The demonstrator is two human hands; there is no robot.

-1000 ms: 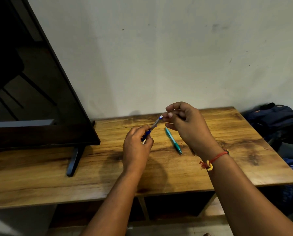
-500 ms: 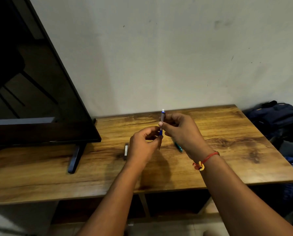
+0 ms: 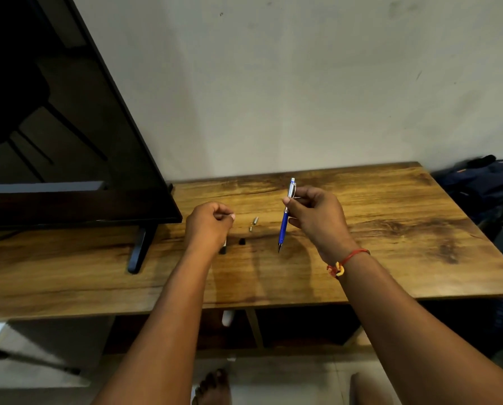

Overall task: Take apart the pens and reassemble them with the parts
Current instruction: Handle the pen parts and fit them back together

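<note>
The right hand (image 3: 317, 220) pinches the blue pen (image 3: 284, 226), probably light and slippery, under its clip; I cannot tell if the curled left hand (image 3: 208, 226) holds anything.

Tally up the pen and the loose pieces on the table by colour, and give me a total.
Blue pen: 1
Silver bits: 2
Black bits: 2
Total: 5

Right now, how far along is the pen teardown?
Done: small metal parts and a black piece lie loose on the table. In hand: right hand holds the blue pen, tip down; left hand pinched, contents unclear. Left: reassembly.
</note>
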